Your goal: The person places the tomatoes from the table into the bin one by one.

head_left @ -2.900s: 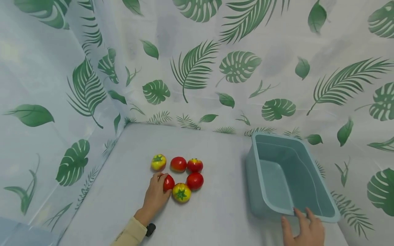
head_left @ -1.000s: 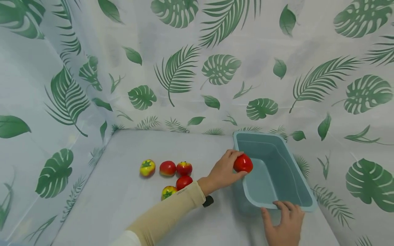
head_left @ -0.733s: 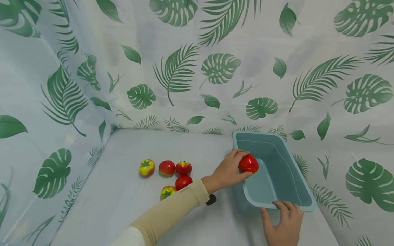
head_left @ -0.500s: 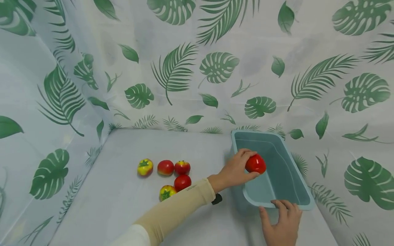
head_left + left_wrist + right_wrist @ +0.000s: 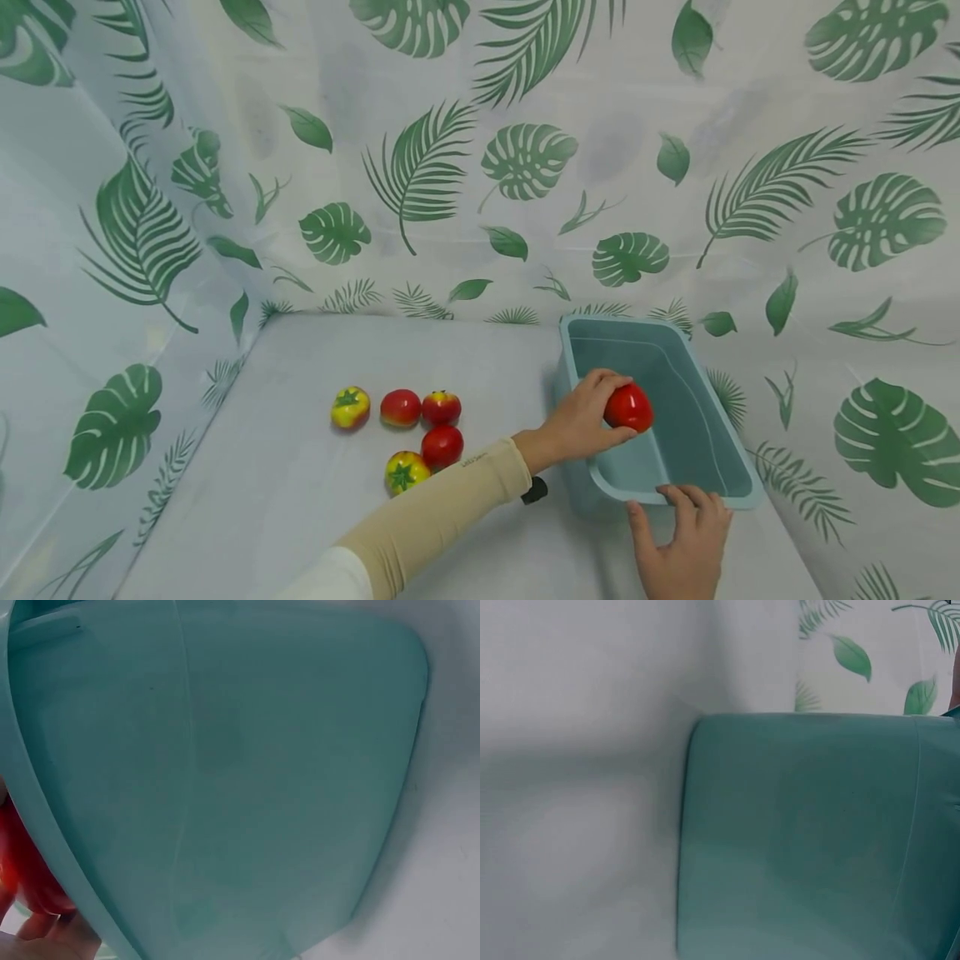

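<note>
My left hand (image 5: 585,417) reaches over the left rim of a blue-green plastic basin (image 5: 596,467) and grips a shiny red tomato (image 5: 628,407) between fingers and thumb, above the basin's inside. In the left wrist view, the red tomato (image 5: 28,870) shows past the basin's rim, with fingertips (image 5: 64,937) under it. My right hand (image 5: 686,537) holds the basin's near rim, fingers hooked over the edge and thumb on the outer side. The right wrist view is mostly the basin's outer wall (image 5: 802,832).
On the white table (image 5: 285,467), several tomatoes lie left of the basin: a yellow one (image 5: 350,408), a red one (image 5: 401,407), a yellow-topped red one (image 5: 441,407), another red one (image 5: 442,446) and a second yellow one (image 5: 407,473) beside the sleeve. A leaf-patterned curtain (image 5: 450,167) stands behind.
My left hand has picked the red tomato from the group on the table and carried it right, over the basin; lately it moves slightly further in. The right hand stays at the rim.
</note>
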Tool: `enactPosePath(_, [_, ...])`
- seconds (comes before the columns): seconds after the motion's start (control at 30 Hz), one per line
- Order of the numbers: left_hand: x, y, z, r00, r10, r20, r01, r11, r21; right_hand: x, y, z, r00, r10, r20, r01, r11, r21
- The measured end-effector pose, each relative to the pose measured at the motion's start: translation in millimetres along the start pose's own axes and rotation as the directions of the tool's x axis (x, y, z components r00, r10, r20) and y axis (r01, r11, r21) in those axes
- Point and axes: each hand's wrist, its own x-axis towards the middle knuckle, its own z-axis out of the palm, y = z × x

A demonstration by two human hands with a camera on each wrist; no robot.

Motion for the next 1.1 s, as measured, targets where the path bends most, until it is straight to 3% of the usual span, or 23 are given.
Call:
enactPosePath(0.33, [-12.9, -8.9, -13.4, 0.999, -0.031, 0.032, 0.031, 0.999, 0.022, 2.2, -4, 9, 0.998, -0.07, -0.01, 0.07, 0.997, 0.044])
enactPosePath(0.5, [-27.1, -17.9, -26.0, 0.998, -0.058, 0.012, 0.058, 0.998, 0.001, -2.1, 0, 11, 0.998, -0.061, -0.014, 0.062, 0.997, 0.038])
enactPosePath(0.63, [-41.2, -31.4, -40.2, 0.996, -0.089, -0.019, 0.089, 0.996, 0.011, -5.1, 5, 14, 0.992, -0.089, -0.086, 0.092, 0.995, 0.029])
enactPosePath(0.8, [-60.4, -60.8, -58.4, 0.987, -0.154, -0.052, 0.154, 0.988, 0.004, -3.5, 13, 18, 0.972, -0.121, -0.202, 0.132, 0.99, 0.042])
enactPosePath(0.93, [-83.9, -91.4, -75.0, 0.961, -0.265, -0.078, 0.268, 0.963, 0.031, -2.8, 13, 21, 0.967, -0.117, -0.225, 0.13, 0.99, 0.045])
enactPosePath(1.1, [-120.6, -125.9, -91.5, 0.893, -0.432, -0.124, 0.438, 0.898, 0.029, -2.6, 10, 24, 0.963, -0.119, -0.241, 0.137, 0.989, 0.056])
